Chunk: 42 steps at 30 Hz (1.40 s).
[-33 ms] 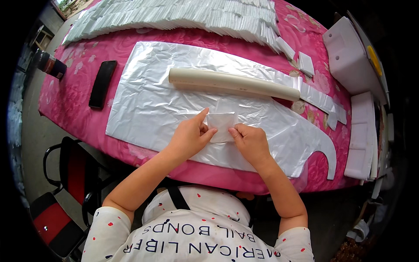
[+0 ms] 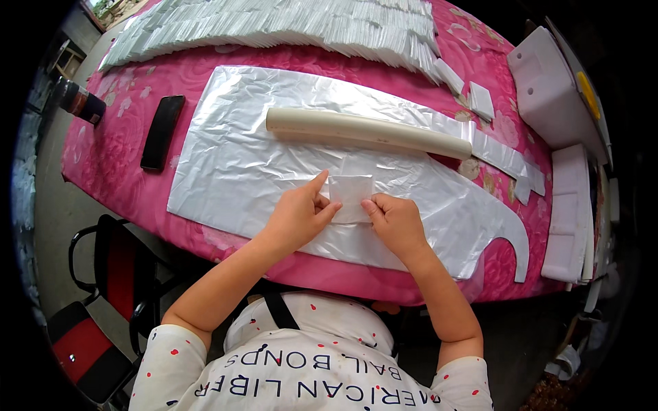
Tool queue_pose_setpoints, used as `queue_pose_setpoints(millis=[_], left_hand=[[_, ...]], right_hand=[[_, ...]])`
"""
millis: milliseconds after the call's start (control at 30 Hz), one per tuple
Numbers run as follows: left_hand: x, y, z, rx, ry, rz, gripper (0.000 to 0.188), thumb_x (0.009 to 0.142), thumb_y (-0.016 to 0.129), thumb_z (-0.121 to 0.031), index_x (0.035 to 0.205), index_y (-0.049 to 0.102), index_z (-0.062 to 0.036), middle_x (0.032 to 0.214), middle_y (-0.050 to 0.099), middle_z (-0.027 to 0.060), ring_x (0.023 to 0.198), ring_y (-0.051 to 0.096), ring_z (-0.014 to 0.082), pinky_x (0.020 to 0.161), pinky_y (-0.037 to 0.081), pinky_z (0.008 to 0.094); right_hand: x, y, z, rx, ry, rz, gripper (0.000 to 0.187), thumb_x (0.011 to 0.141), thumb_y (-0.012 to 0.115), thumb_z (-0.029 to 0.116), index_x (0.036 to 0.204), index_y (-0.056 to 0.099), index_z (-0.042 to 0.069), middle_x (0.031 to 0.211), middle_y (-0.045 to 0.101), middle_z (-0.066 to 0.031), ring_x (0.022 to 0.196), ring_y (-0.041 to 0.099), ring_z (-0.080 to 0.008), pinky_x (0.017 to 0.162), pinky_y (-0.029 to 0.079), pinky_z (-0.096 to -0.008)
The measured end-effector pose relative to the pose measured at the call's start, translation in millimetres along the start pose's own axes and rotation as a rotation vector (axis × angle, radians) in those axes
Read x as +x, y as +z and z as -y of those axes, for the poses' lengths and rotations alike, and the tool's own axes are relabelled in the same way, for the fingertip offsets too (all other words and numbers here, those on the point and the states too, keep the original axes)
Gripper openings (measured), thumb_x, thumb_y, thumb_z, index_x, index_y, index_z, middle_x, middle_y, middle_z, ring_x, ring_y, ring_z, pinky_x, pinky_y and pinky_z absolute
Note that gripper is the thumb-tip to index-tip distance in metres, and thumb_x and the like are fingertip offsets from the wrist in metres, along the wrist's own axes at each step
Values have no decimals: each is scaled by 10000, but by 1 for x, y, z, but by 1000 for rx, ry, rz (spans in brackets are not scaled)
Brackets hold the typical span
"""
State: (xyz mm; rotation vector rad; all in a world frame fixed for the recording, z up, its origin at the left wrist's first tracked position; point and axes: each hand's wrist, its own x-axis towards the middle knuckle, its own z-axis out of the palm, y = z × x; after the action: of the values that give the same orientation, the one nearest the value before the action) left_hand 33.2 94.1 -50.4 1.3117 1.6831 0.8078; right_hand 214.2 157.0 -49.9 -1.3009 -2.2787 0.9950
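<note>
Between my hands is a small folded white plastic bag [image 2: 351,195], squared off and held just over the stack of flat white plastic bags [image 2: 233,175]. My left hand [image 2: 301,211] pinches its left edge between thumb and bent fingers, with the index finger stretched out. At the right edge, my right hand [image 2: 395,222] grips it with the thumb on top and the fingers curled beneath. Beyond my hands a cream-coloured plastic pipe [image 2: 363,129] lies across the flat bags. The handle ends of the flat bags spread to the right.
Rows of folded white packets [image 2: 274,31] line the far side of the pink floral tablecloth [image 2: 123,147]. A black phone [image 2: 162,133] and a dark jar [image 2: 81,101] are on the left. White foam boxes [image 2: 548,79] stand at the right edge. Red-and-black chairs [image 2: 89,346] are lower left.
The folded bag and my right hand have shifted very slightly to the right. My left hand stays almost where it was, and both hands keep their hold.
</note>
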Motion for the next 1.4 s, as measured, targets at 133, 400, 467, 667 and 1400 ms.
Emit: queue_pose_setpoints(millis=[133, 400, 467, 667, 1400], left_hand=[[0, 3, 1, -98, -9, -10, 572, 827, 615, -114, 1300, 362, 86, 723, 628, 73, 614, 586, 101, 586, 461, 230], [-5, 1, -1, 297, 284, -85, 390, 787, 622, -84, 1142, 516, 36, 816, 592, 93, 668, 591, 183, 623, 480, 283], [-5, 3, 4, 407, 547, -196, 357, 759, 633, -76, 1093, 542, 9, 883, 586, 105, 726, 587, 225, 658, 485, 314], [9, 23, -8, 483, 809, -221, 380, 751, 626, -144, 1101, 558, -14, 1030, 571, 104, 982, 526, 273, 832, 431, 382], [26, 51, 16, 699, 570, -64, 1152, 681, 510, -725, 1377, 104, 98, 1437, 140, 280, 1351, 122, 408, 1094, 59, 486]], right_hand=[[14, -13, 8, 234, 286, 165, 294, 878, 535, 235, 735, 597, -15, 555, 558, -91, 496, 595, -175, 485, 432, -310], [32, -15, -2, 292, 482, 275, 316, 876, 534, 267, 731, 596, -7, 563, 545, -63, 495, 586, -143, 435, 409, -289], [34, -14, -4, 306, 496, 283, 314, 873, 539, 268, 730, 597, -6, 565, 547, -64, 493, 584, -144, 423, 396, -288], [36, -13, -8, 302, 480, 290, 320, 875, 531, 252, 718, 596, -19, 597, 567, -75, 486, 580, -146, 435, 397, -293], [27, -10, 2, 280, 461, 163, 238, 811, 562, 189, 691, 591, -14, 595, 601, -115, 505, 596, -210, 498, 448, -308]])
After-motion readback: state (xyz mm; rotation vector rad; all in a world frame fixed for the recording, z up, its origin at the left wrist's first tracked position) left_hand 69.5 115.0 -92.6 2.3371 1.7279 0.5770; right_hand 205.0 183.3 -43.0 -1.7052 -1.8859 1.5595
